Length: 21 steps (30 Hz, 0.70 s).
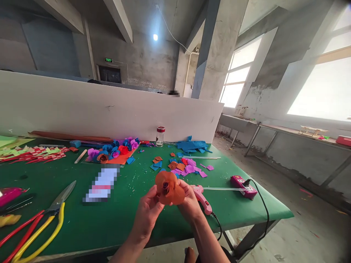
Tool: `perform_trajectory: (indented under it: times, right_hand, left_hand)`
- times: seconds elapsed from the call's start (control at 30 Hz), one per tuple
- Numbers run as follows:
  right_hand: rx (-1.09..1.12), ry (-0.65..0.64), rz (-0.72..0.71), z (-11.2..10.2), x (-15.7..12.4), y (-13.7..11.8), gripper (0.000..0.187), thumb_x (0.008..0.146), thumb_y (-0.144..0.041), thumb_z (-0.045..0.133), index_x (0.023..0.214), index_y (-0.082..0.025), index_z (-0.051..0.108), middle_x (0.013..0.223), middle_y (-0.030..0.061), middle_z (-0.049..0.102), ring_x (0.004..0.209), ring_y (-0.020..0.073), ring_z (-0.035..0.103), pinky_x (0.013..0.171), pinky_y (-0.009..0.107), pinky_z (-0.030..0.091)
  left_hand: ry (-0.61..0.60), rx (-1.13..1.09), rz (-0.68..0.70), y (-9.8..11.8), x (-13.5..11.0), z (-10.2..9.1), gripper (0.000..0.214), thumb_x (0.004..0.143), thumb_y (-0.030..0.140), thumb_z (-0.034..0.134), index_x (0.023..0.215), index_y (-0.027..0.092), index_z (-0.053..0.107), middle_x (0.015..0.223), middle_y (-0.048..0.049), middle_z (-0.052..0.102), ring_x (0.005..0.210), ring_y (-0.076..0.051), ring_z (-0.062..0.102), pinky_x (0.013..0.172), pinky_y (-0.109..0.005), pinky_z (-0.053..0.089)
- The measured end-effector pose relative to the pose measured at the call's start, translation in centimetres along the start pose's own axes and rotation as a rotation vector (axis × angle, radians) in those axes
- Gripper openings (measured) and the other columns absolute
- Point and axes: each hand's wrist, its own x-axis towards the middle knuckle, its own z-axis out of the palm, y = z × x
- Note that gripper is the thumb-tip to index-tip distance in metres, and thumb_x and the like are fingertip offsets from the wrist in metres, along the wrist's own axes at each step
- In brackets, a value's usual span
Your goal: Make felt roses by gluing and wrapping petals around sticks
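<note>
I hold an orange paper rose (169, 187) above the near edge of the green table (123, 215). My left hand (148, 212) grips it from below on the left, fingers closed on its base. My right hand (189, 202) pinches its right side. A pink glue gun (203, 199) lies just right of my right hand, its cord trailing off the table edge. Loose orange, purple and blue paper petals (186, 167) lie beyond the rose.
Finished paper roses (115, 149) lie on an orange sheet at the back. A small glass jar (160, 136) stands by the white partition. Yellow-handled shears (52, 215) lie left. A pink power strip (243, 182) sits right, with a clear glue stick (222, 189) beside it.
</note>
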Motion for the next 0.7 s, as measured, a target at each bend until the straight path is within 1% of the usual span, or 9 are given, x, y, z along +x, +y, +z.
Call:
perform_trajectory:
  times: [0.1,0.2,0.27,0.33,0.4,0.5,0.6,0.7]
  right_hand:
    - [0.001,-0.069,-0.023,0.6,0.1,0.0,0.030,0.070,-0.042,0.083,0.077,-0.018,0.067,0.061,-0.0013,0.062,0.055,0.0116,0.055,0.057,0.023,0.046]
    - [0.056,-0.067,-0.030,1.3,0.3,-0.1,0.031,0.072,-0.042,0.082,0.086,-0.018,0.067,0.069,-0.0003,0.065,0.058,0.0117,0.058,0.061,0.024,0.048]
    - [0.102,-0.018,-0.029,1.8,0.5,-0.1,0.032,0.071,-0.037,0.084,0.088,-0.019,0.065,0.079,0.0002,0.067,0.061,0.0113,0.060,0.062,0.024,0.050]
    - [0.127,0.046,-0.016,2.1,0.6,0.1,0.033,0.068,-0.033,0.085,0.089,-0.019,0.064,0.081,-0.0008,0.066,0.063,0.0110,0.062,0.063,0.023,0.051]
    - [0.114,0.124,0.010,2.3,0.7,0.4,0.035,0.065,-0.031,0.087,0.087,-0.018,0.063,0.078,-0.0025,0.065,0.060,0.0099,0.063,0.061,0.022,0.051]
    - [0.070,0.218,0.042,2.7,0.8,1.0,0.035,0.062,-0.031,0.086,0.082,-0.016,0.061,0.071,-0.0035,0.064,0.056,0.0085,0.062,0.056,0.019,0.048]
    - [0.027,0.281,0.039,3.0,0.9,1.4,0.030,0.064,-0.029,0.082,0.081,-0.016,0.060,0.067,-0.0035,0.064,0.056,0.0082,0.061,0.055,0.019,0.046]
    - [-0.019,0.294,0.023,3.2,1.1,1.6,0.027,0.064,-0.027,0.078,0.079,-0.018,0.058,0.066,-0.0036,0.064,0.055,0.0098,0.061,0.055,0.021,0.048]
  left_hand:
    - [0.051,-0.053,-0.020,0.0,0.3,0.2,0.030,0.072,0.046,0.072,0.078,0.017,0.074,0.068,-0.0041,0.065,0.071,-0.019,0.057,0.074,-0.030,0.048]
    - [0.129,-0.096,-0.028,0.2,0.6,0.5,0.025,0.069,0.041,0.076,0.072,0.017,0.073,0.063,-0.0019,0.063,0.065,-0.016,0.054,0.069,-0.028,0.047]
    - [0.179,-0.134,-0.050,0.2,0.8,0.6,0.023,0.067,0.038,0.079,0.073,0.017,0.075,0.065,-0.0019,0.064,0.065,-0.014,0.055,0.068,-0.026,0.048]
    - [0.218,-0.175,-0.084,0.2,1.1,0.7,0.025,0.065,0.038,0.082,0.077,0.017,0.077,0.068,-0.0029,0.068,0.067,-0.014,0.058,0.069,-0.026,0.050]
    - [0.242,-0.211,-0.127,0.1,1.4,0.7,0.027,0.062,0.036,0.085,0.080,0.017,0.078,0.071,-0.0036,0.071,0.068,-0.014,0.061,0.071,-0.027,0.052]
    - [0.281,-0.265,-0.183,-0.5,2.0,0.4,0.025,0.057,0.029,0.089,0.076,0.018,0.078,0.073,-0.0033,0.073,0.067,-0.014,0.063,0.069,-0.026,0.053]
    - [0.334,-0.326,-0.204,-1.3,2.5,0.0,0.026,0.052,0.024,0.091,0.072,0.017,0.077,0.077,-0.0026,0.075,0.070,-0.013,0.066,0.071,-0.024,0.053]
    - [0.317,-0.347,-0.211,-1.8,2.8,-0.4,0.024,0.054,0.024,0.091,0.072,0.017,0.076,0.075,-0.0006,0.074,0.070,-0.010,0.065,0.070,-0.021,0.052]
